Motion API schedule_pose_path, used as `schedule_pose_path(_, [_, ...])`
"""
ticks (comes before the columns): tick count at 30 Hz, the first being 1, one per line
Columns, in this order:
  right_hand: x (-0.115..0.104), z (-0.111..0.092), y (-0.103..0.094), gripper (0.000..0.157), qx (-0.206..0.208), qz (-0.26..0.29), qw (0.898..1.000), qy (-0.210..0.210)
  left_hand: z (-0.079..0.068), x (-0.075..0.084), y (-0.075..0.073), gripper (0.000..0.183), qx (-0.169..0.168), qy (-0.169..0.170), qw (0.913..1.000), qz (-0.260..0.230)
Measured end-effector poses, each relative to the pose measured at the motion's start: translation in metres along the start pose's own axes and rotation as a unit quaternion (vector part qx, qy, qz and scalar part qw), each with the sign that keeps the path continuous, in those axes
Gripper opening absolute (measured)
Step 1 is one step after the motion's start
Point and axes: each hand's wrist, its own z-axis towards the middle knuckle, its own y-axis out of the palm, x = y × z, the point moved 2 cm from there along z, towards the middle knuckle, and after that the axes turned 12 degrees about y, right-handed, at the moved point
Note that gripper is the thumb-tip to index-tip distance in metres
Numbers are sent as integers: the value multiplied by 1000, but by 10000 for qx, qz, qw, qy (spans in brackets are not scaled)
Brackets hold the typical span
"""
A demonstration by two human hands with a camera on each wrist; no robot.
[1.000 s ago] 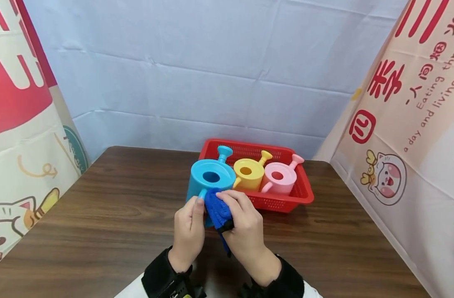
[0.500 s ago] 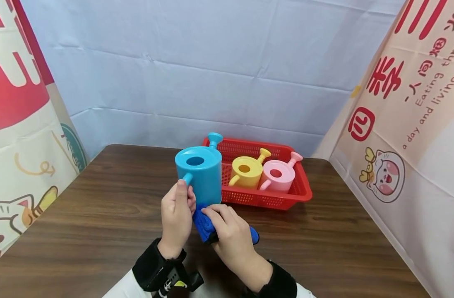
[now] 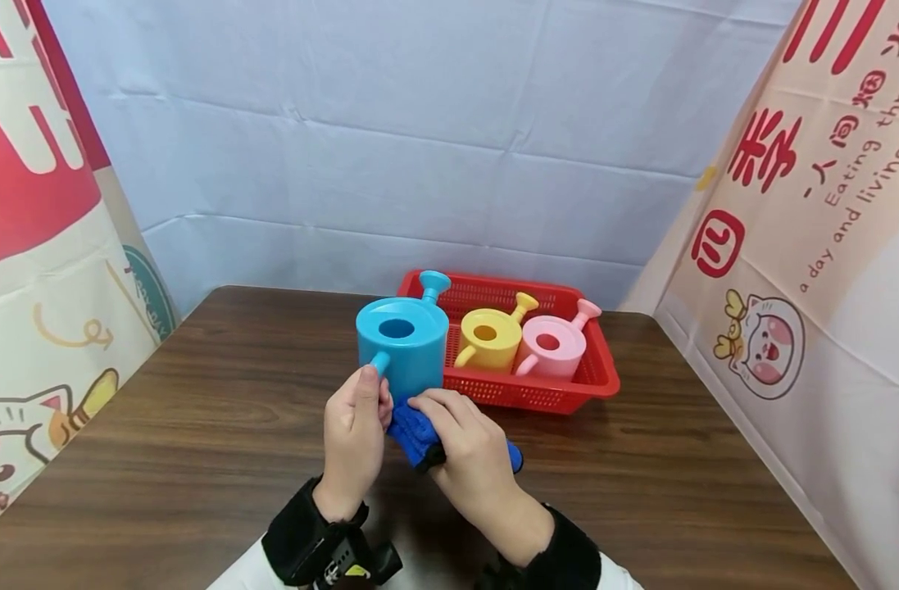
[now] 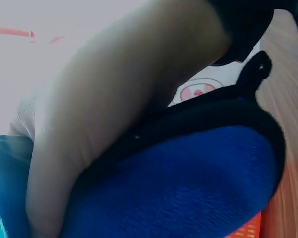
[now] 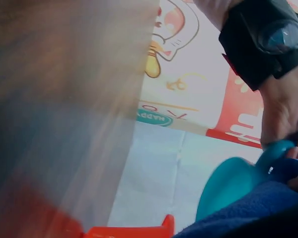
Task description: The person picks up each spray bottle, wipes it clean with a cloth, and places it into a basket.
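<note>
L hand pinches handle of blue can; keep steady. R hand grips cloth, prob. touching can (part hidden); press flat.

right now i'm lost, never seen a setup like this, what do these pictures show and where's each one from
There is no machine; someone works barehanded. The wide picture comes from a camera on the head; the close ones come from wrist cameras. On the brown table sits a red basket holding a yellow watering can and a pink watering can. The left hand grips the handle of a light blue watering can; the right hand holds a blue cloth at that can's lower side.
</note>
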Motion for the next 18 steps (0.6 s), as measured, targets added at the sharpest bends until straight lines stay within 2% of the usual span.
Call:
schedule_pose_path(4, [1, 9, -11, 56, 347, 270, 9990, -12, -4, 2, 0, 35, -159, -22, 9998, 154])
schedule_pose_path(7, [2, 17, -22, 58, 760, 494, 9959, -54, -8, 4, 2, 34, -370, -151, 9989, 262])
schedule_pose_path(10, [1, 23, -29, 59, 994, 566, 9934, -32, -11, 4, 2, 34, -521, -338, 9978, 224])
schedule_pose_path(15, [1, 15, -20, 59, 811, 440, 9957, -113, -8, 4, 0, 38, -419, -879, 9952, -101])
schedule_pose_path(18, [2, 5, -9, 62, 573, 270, 9977, -257, -4, 4, -3, 42, -191, -1046, 9942, -188])
